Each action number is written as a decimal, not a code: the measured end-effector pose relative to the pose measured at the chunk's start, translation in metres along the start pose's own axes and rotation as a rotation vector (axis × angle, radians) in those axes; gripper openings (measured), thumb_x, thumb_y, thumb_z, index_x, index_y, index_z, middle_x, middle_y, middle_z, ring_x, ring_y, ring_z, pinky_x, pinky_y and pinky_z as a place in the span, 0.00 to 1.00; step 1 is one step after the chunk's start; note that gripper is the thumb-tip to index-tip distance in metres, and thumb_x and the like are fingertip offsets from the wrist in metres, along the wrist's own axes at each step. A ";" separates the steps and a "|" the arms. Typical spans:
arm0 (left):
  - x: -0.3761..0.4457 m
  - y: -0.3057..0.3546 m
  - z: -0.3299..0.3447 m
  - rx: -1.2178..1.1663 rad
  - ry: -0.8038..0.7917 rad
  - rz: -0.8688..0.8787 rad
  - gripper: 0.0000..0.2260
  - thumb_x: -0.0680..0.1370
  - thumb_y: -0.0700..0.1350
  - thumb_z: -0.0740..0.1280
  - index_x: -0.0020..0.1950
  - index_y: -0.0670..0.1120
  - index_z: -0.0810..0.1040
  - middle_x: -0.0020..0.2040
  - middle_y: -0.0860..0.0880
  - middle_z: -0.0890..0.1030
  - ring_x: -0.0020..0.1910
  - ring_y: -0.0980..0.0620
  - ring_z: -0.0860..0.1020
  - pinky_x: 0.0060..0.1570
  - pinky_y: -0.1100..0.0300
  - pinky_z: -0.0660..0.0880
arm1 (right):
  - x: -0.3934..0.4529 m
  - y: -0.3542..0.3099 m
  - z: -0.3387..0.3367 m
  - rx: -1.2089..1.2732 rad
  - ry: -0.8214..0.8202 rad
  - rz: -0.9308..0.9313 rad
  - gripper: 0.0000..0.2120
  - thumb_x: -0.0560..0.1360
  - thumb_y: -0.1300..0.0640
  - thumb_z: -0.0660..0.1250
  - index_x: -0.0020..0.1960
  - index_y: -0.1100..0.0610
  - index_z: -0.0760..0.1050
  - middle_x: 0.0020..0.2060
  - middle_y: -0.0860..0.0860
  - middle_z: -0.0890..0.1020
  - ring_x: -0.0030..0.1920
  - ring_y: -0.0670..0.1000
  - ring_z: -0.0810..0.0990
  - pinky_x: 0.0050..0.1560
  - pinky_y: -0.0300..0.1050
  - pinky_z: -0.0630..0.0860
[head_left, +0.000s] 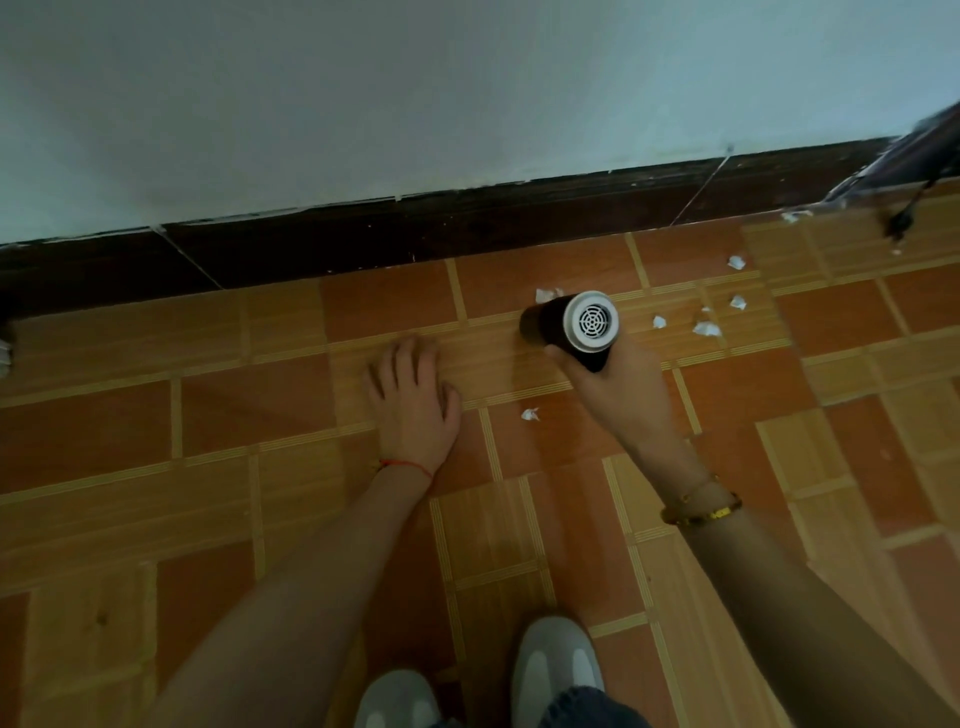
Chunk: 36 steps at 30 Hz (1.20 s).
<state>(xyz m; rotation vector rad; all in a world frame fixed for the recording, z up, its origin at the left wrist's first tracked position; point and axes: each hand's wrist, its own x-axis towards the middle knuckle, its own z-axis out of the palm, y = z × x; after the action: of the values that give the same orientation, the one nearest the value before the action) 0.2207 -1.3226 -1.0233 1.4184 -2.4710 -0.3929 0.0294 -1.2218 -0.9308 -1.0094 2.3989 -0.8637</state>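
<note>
Grips a black cylindrical device with a white round grille (569, 325) in the right hand (608, 384), low over the orange tiled floor (208, 415) amid white paper scraps (706, 328); rests the left hand (415, 400) flat there, fingers straight.

A plain pale wall (415, 78) fills the upper half, dimly lit. The light is flat and cool, with only soft shadows. Along its foot runs a dark brown skirting (363, 239), chipped white at its top edge. The floor (156, 426) is tiled in orange-brown and wood-grain panels, set staggered. At the far right stands a purplish object (930, 145) — perhaps furniture, too blurred to tell.
</note>
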 end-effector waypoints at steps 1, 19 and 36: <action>0.002 0.004 0.003 0.015 -0.011 0.020 0.23 0.77 0.49 0.61 0.70 0.44 0.72 0.70 0.40 0.72 0.71 0.38 0.67 0.71 0.33 0.61 | 0.001 0.006 -0.004 -0.013 0.037 0.011 0.29 0.73 0.40 0.70 0.69 0.52 0.71 0.53 0.48 0.84 0.52 0.50 0.81 0.46 0.47 0.78; 0.004 0.008 0.013 0.074 -0.034 0.057 0.23 0.79 0.51 0.58 0.73 0.45 0.70 0.73 0.42 0.70 0.75 0.40 0.65 0.74 0.32 0.53 | 0.049 0.019 -0.006 0.008 0.130 0.017 0.28 0.72 0.37 0.68 0.64 0.55 0.75 0.47 0.50 0.84 0.47 0.52 0.82 0.39 0.37 0.73; 0.004 0.008 0.015 0.078 0.001 0.061 0.22 0.78 0.49 0.62 0.72 0.45 0.71 0.72 0.42 0.71 0.74 0.40 0.65 0.75 0.33 0.53 | 0.059 0.007 -0.019 0.082 0.099 -0.029 0.25 0.74 0.42 0.70 0.63 0.57 0.74 0.42 0.48 0.80 0.42 0.51 0.81 0.42 0.42 0.76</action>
<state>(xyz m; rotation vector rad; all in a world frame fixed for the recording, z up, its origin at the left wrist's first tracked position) 0.2076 -1.3206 -1.0340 1.3683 -2.5475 -0.2857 -0.0238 -1.2545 -0.9288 -0.9941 2.4142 -1.0361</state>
